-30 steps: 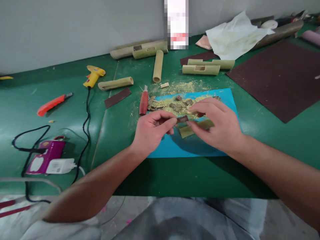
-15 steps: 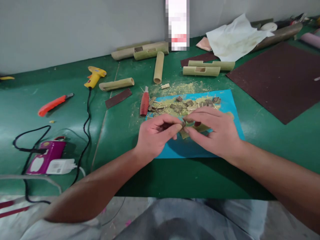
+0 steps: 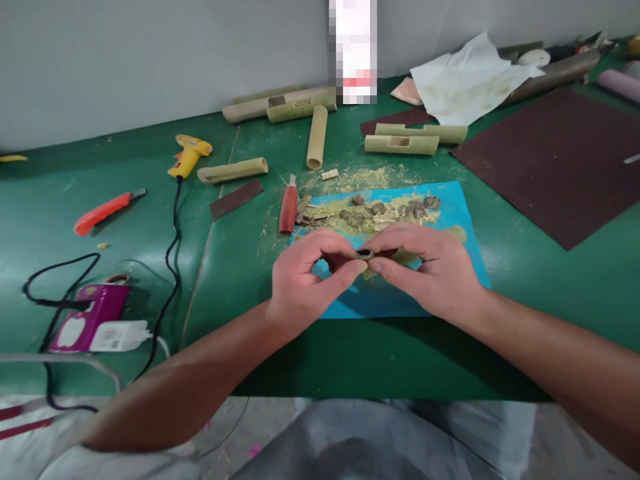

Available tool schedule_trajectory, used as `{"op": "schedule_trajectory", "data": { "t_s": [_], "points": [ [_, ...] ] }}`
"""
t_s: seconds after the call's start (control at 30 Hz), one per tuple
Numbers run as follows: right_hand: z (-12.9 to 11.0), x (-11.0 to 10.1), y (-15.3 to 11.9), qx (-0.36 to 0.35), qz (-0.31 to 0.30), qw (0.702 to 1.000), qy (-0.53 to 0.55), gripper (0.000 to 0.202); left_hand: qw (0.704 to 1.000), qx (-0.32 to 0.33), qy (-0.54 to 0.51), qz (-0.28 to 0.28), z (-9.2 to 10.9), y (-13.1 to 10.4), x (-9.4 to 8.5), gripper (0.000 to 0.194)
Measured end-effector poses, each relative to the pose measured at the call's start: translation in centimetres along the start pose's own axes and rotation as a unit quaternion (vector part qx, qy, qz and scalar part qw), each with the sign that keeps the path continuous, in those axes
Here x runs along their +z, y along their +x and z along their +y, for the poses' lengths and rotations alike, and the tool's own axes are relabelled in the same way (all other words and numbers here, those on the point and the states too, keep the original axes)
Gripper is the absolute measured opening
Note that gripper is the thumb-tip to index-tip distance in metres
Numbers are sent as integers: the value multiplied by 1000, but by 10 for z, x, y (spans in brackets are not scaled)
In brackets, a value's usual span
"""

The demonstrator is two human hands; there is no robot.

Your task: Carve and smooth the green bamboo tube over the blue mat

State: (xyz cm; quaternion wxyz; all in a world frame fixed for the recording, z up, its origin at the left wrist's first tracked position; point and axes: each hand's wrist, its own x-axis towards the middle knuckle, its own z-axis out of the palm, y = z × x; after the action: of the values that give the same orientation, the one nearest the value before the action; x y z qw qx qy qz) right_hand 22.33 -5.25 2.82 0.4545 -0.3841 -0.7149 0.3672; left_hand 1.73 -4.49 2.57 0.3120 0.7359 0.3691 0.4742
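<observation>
Between my hands, above the blue sheet (image 3: 350,303), is a small curved piece (image 3: 365,254) with a dark hollow and a paler rim. My left hand (image 3: 315,270) pinches its left side with thumb and fingertips. On its right side, my right hand (image 3: 425,263) pinches it the same way. What it is made of cannot be made out. A bamboo piece (image 3: 403,257) lies partly hidden behind my right fingers. Brown chunks (image 3: 354,220) and yellowish shavings are spread across the back of the sheet. A red-handled knife (image 3: 289,208) lies left of them.
Cut bamboo tubes (image 3: 401,145) lie along the back of the green table (image 3: 280,363). To the left are a yellow glue gun (image 3: 190,157), an orange cutter (image 3: 105,212) and a purple power block (image 3: 107,310) with cables. A dark brown sheet (image 3: 555,170) covers the right side.
The small piece has been turned between my fingertips, so its hollow now shows. My hands have shifted slightly, with both still pinching it.
</observation>
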Motion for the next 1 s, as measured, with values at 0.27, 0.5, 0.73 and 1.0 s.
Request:
{"op": "schedule_trajectory", "data": {
  "t_s": [0.27,0.5,0.73,1.0],
  "points": [
    [3,0,0,9,-6,1000,14,9,1000,-30,2,5,1,-1,2,11],
    [3,1,1,7,0,1000,20,13,995,-97,-31,4,3,-2,3,9],
    [6,2,2,22,-8,999,23,13,982,-148,-116,-5,3,0,3,11],
    [4,3,3,42,-17,998,38,15,986,-137,-98,-12,4,-1,3,11]
  ]
}}
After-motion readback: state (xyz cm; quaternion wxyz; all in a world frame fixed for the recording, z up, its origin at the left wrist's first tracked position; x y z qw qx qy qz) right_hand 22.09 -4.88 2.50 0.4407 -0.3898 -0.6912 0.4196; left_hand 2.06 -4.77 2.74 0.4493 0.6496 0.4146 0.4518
